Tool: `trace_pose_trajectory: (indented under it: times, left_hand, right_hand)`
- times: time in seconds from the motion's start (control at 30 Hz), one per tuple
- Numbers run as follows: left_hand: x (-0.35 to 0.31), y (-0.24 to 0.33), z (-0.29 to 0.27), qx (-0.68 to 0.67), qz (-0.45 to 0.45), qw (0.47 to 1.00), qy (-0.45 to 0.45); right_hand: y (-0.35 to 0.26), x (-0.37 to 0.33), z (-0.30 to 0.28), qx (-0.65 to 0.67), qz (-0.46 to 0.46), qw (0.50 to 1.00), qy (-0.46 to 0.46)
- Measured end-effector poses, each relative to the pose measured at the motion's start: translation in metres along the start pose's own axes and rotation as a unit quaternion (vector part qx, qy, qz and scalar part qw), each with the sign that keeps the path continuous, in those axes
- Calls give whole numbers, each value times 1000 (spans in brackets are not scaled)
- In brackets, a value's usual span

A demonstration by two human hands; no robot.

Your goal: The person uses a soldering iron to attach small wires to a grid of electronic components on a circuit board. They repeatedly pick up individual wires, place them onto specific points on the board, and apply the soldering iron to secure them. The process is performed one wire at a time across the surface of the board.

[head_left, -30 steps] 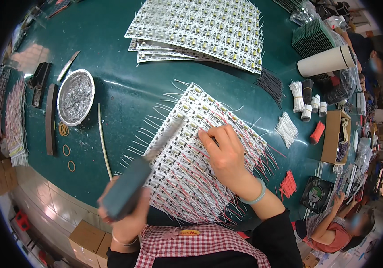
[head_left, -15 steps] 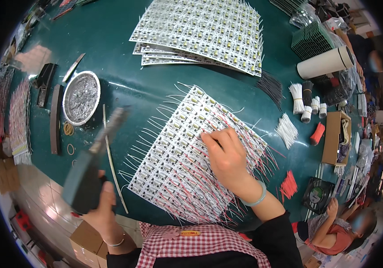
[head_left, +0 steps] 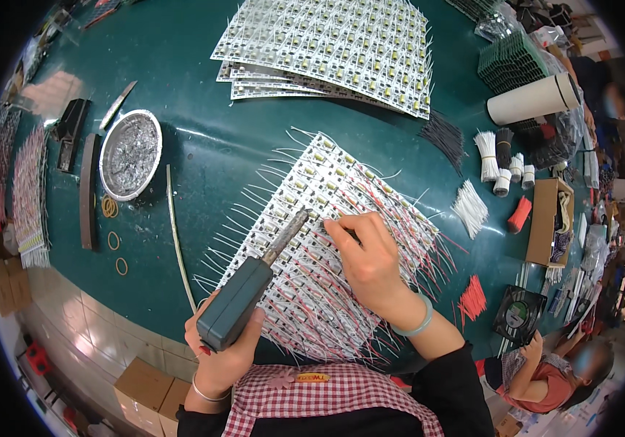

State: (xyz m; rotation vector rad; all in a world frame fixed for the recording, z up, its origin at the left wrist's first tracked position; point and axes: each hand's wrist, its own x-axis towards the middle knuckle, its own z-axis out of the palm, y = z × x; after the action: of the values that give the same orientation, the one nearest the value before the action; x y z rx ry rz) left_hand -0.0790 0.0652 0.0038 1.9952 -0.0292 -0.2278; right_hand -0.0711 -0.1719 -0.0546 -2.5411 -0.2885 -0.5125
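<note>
A white circuit board panel (head_left: 283, 202) with many small yellow parts lies tilted on the green table. White wires stick out along its left edge, and red and white wires cover its right and near parts. My left hand (head_left: 226, 362) is closed around the dark green body of a soldering iron (head_left: 235, 302). The iron's grey tip touches or hovers just over the panel's middle. Close beside that tip, my right hand (head_left: 367, 256) pinches at the panel; whatever is between its fingertips is too small to make out.
A stack of similar panels (head_left: 327, 54) lies at the far side. On the left stand a round bowl of silvery scraps (head_left: 131, 154), a dark bar (head_left: 89, 193) and rubber bands (head_left: 110, 207). Wire bundles (head_left: 470, 209), a white cylinder (head_left: 533, 100) and a fan (head_left: 519, 315) sit right, near another person (head_left: 545, 371).
My left hand has brought the soldering iron rightward from beside the bowl to over the panel, its tip now near my right fingertips. My right hand has barely shifted.
</note>
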Motion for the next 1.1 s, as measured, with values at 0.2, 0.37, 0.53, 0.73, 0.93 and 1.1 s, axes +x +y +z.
trace_pose_trajectory:
  times: [0.2,0.37,0.53,0.73,0.93,1.1]
  left_hand:
    - [-1,2,-1,-6,-22,1000,-16]
    - [1,1,-1,-2,4,1000,-12]
    - [7,7,3,-4,11,1000,-2]
    - [8,4,7,-5,31,999,4]
    - [10,8,6,7,26,1000,-4]
    - [9,5,6,-4,3,1000,2]
  right_hand:
    - [-5,0,-1,1,3,1000,-7]
    - [-2,2,-1,0,12,1000,17]
    - [3,4,2,-1,16,1000,9]
    - [4,4,2,5,20,1000,-12]
    - [3,5,2,-4,22,999,-35]
    - [2,5,2,-13,24,999,-34]
